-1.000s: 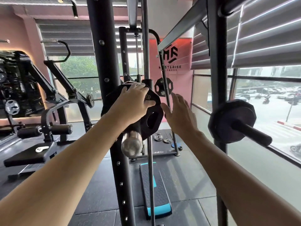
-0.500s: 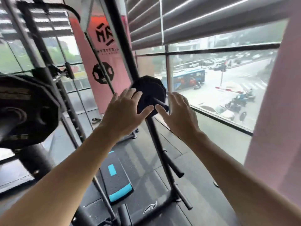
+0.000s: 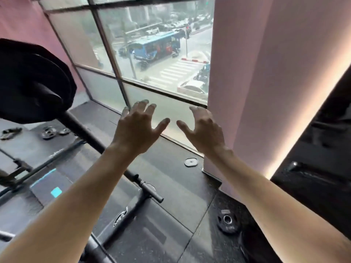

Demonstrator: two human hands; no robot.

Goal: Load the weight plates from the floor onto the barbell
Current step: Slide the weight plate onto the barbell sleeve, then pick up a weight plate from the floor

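Both hands have come off the plate loaded on the barbell a second ago and the view has swung right and down, from the rack toward the window corner. Left hand [image 3: 135,128] and right hand [image 3: 204,130] hang in mid-air side by side, fingers spread and relaxed, holding nothing, thumbs pointing toward each other without touching.

One black weight plate on a peg [image 3: 34,80] fills the upper left edge, mounted on a dark storage rack [image 3: 91,139] whose post slants down across the floor past a short side peg [image 3: 152,192]. This is the plate that sat at right of frame a second ago and between the hands half a second ago.

On the dark rubber floor [image 3: 171,186], a small black weight plate [image 3: 227,221] lies flat at lower right, near the right forearm and well apart from either hand. Several more small plates [image 3: 50,132] lie on the floor at far left, beyond the rack post. A blue-trimmed aerobic step [image 3: 50,186] sits at lower left. A pale disc [image 3: 191,161], too small to identify, rests on the floor at the foot of a pink pillar [image 3: 266,82].

Behind the hands, a large window [image 3: 152,54] looks onto a wet street with a blue bus [image 3: 157,46] and a crosswalk.
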